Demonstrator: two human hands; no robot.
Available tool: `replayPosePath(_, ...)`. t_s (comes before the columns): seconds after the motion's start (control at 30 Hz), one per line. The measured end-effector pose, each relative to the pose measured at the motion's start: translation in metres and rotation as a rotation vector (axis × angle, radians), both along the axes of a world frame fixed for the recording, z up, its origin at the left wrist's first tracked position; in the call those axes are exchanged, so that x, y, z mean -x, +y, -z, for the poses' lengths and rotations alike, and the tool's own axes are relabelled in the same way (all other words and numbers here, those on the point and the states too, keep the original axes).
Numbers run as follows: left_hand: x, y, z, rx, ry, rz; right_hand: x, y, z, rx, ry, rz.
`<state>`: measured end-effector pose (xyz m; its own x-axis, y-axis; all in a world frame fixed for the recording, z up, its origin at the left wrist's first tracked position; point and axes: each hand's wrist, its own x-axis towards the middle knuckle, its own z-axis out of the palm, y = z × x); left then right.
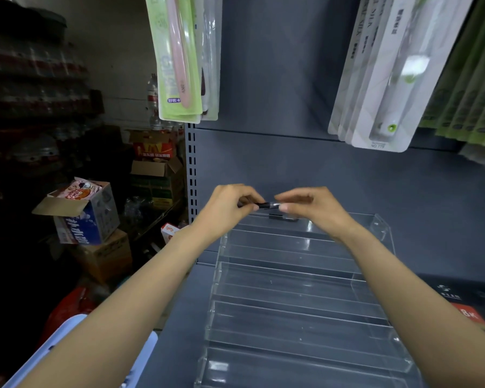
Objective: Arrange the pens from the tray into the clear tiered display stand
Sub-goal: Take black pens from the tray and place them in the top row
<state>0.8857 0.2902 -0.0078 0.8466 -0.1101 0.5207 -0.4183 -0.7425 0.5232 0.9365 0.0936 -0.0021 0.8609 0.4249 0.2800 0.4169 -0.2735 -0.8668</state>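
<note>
Nearest, a pale blue plastic tray (76, 345) is passed over; a black silver-banded pen (268, 205) is pinched level by left hand (230, 204) and right hand (311, 205), seemingly for lowering into the clear tiered acrylic stand (300, 289)'s top tier

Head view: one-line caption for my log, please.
Both hands, left and right, hold one dark pen level above the top tier of the clear display stand.
</note>
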Motion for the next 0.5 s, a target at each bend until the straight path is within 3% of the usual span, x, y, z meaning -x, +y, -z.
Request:
replayPosePath(0.1,0.002,-0.006,-0.002,0.018,-0.010,0.013,0.002,-0.004,0.000,-0.089,-0.061,0.070)
replayPosePath(0.23,0.000,0.011,0.008,-0.002,-0.042,-0.225,-0.005,-0.024,0.004,-0.087,-0.086,0.282)
replayPosePath(0.37,-0.001,0.029,0.021,0.155,0.197,-0.270,-0.010,-0.033,0.010,0.050,-0.108,0.379)
replayPosePath(0.5,0.001,0.028,0.031,0.230,0.191,-0.200,-0.011,-0.020,0.009,0.243,-0.152,0.363)
